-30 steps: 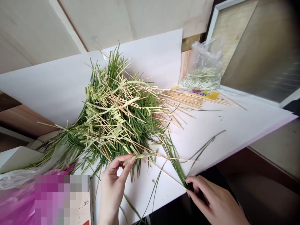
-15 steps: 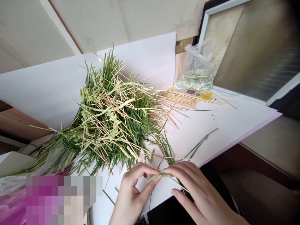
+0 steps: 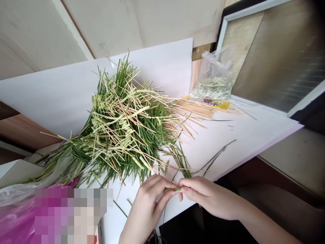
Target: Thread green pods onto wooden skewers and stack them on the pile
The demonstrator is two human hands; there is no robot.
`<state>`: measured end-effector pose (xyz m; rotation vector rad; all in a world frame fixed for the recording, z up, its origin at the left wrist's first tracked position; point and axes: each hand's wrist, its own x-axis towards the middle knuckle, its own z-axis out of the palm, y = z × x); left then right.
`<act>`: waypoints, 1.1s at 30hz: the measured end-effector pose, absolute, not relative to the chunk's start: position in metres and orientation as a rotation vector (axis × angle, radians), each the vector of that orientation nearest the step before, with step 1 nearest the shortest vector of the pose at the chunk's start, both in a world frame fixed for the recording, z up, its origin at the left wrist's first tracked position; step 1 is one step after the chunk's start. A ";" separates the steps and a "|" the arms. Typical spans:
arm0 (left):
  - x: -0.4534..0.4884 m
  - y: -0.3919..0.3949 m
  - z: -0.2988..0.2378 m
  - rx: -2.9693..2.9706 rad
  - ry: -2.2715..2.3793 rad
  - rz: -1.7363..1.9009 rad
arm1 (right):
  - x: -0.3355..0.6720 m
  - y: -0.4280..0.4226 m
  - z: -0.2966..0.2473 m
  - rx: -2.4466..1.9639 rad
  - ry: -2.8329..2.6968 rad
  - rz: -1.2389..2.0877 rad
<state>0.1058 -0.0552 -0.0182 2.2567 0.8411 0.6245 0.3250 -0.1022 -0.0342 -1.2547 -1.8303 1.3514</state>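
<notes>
My left hand (image 3: 152,198) pinches a short green stalk bundle (image 3: 177,189) between thumb and fingers near the table's front edge. My right hand (image 3: 207,194) grips the other end of the same bundle with thumb and fingertips, close against the left fingers. Most of the bundle is hidden behind the fingers. Beyond both hands lies a big heap of green leafy stalks (image 3: 149,125), many folded at their pale ends and set on thin wooden skewers. A few loose stalks (image 3: 181,159) lie just past my right hand.
Plain bamboo skewers (image 3: 195,107) fan out right of the heap, over a yellow printed wrapper (image 3: 220,104). A clear plastic bag (image 3: 213,86) of pale green pieces stands behind them. Loose leaves (image 3: 218,156) lie on the white tabletop (image 3: 259,135). Purple plastic (image 3: 17,217) is at lower left.
My right hand has turned and closed in, its spread thumb now pressed to the bundle beside my left fingers. The bundle is more covered. The view has shifted slightly.
</notes>
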 end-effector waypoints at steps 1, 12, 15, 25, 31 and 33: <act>0.105 -0.055 -0.018 2.270 0.849 0.628 | 0.327 -0.099 -0.035 -1.228 -1.824 1.402; 0.120 -0.058 -0.025 2.569 0.962 0.523 | 0.330 -0.081 -0.046 -1.146 -1.872 1.452; 0.122 -0.059 -0.025 2.490 0.934 0.479 | 0.332 -0.080 -0.046 -1.141 -1.884 1.420; 0.121 -0.059 -0.025 2.197 0.958 0.456 | 0.333 -0.084 -0.041 -1.074 -1.867 1.373; 0.122 -0.054 -0.031 1.823 1.016 0.518 | 0.327 -0.087 -0.049 -1.124 -2.032 0.856; 0.121 -0.053 -0.035 1.769 1.027 0.514 | 0.325 -0.086 -0.056 -1.106 -2.075 0.705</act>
